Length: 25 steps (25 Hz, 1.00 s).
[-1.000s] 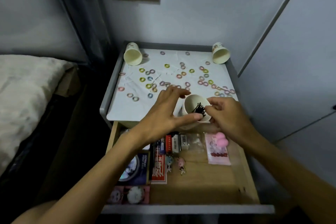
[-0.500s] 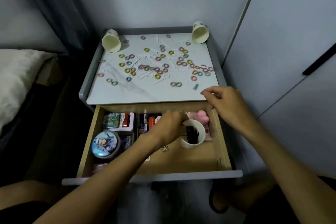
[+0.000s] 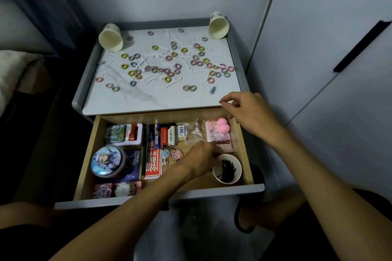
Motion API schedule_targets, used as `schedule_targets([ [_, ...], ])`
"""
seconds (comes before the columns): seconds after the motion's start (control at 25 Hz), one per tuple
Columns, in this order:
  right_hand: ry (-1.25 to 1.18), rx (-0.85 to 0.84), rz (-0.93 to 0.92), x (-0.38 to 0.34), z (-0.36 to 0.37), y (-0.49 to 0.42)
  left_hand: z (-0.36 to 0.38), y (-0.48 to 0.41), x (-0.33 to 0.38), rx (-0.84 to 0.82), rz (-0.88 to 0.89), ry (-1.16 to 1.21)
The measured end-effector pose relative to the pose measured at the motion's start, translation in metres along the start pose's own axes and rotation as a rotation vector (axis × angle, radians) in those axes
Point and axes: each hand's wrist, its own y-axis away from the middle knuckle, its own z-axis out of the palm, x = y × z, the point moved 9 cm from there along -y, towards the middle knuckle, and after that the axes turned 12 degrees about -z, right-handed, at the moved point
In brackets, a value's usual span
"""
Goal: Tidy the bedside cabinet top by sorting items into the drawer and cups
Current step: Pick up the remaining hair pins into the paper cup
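Note:
A white paper cup (image 3: 228, 177) filled with black hairpins (image 3: 228, 168) stands in the front right corner of the open wooden drawer (image 3: 161, 196). My left hand (image 3: 199, 159) is inside the drawer just left of the cup, fingers curled on its rim. Over the front right corner of the white cabinet top (image 3: 127, 101) hovers my right hand (image 3: 248, 110), fingers loosely curled, nothing seen in it. Several small coloured hair rings (image 3: 167, 79) are scattered over the top. Two empty paper cups lie tipped at the back left (image 3: 111, 38) and back right (image 3: 218, 26).
The drawer also holds a round tin (image 3: 107, 161), card boxes, keychains (image 3: 171, 154), a pink packet (image 3: 218, 140) and a pink sponge (image 3: 223, 127). A small blue clip (image 3: 212, 89) lies near my right hand. Bed (image 3: 12, 65) at left, wardrobe door (image 3: 339, 70) at right.
My left hand carried the hairpin cup from the cabinet top down into the drawer and set it in the front right corner. My right hand let go of the cup and stayed over the top's edge.

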Motion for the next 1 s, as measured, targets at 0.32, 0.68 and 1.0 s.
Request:
schedule_targets([
  [0.32, 0.019, -0.090, -0.019, -0.004, 0.017, -0.005, 0.001, 0.004, -0.003, -0.061, 0.001, 0.036],
  [0.68, 0.101, 0.016, -0.055, -0.017, 0.022, -0.036, -0.142, 0.028, -0.040, 0.178, -0.132, 0.109],
  [1.0, -0.018, 0.179, 0.120, 0.008, -0.001, -0.199, -0.228, 0.012, -0.082, 0.295, -0.129, 0.363],
])
